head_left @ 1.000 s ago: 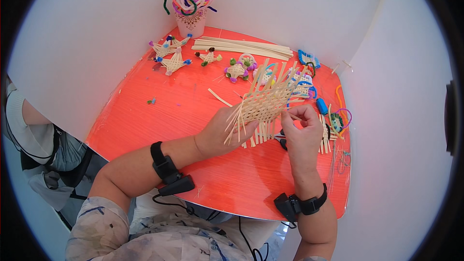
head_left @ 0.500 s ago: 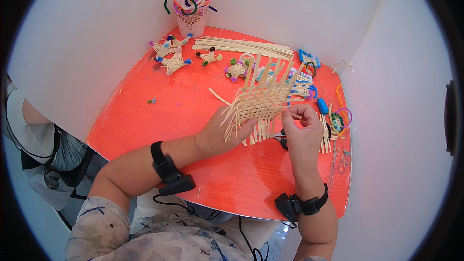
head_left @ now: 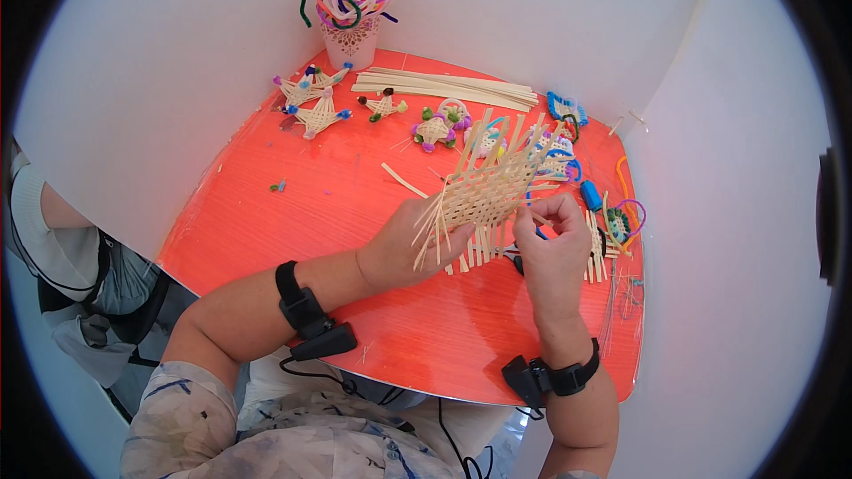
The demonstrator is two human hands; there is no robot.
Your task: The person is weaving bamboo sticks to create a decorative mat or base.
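Currently, your left hand (head_left: 405, 244) is gripping the woven mat (head_left: 486, 192) by its lower left edge above the red table (head_left: 302, 213), while your right hand (head_left: 556, 253) is pinching a thin strip (head_left: 540, 216) at the mat's right side.

Strips (head_left: 453, 82) behind panel (head_left: 488, 193), right of pot (head_left: 351, 43)

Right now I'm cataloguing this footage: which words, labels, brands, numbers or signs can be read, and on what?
No text can be read anywhere.
Woven panel in the left hand: no writing seen.
Pink pot: ornamental pattern, no legible lettering.
Blue cylinder: too small to tell if it is marked.
Black wrist devices: any marks too small to read.
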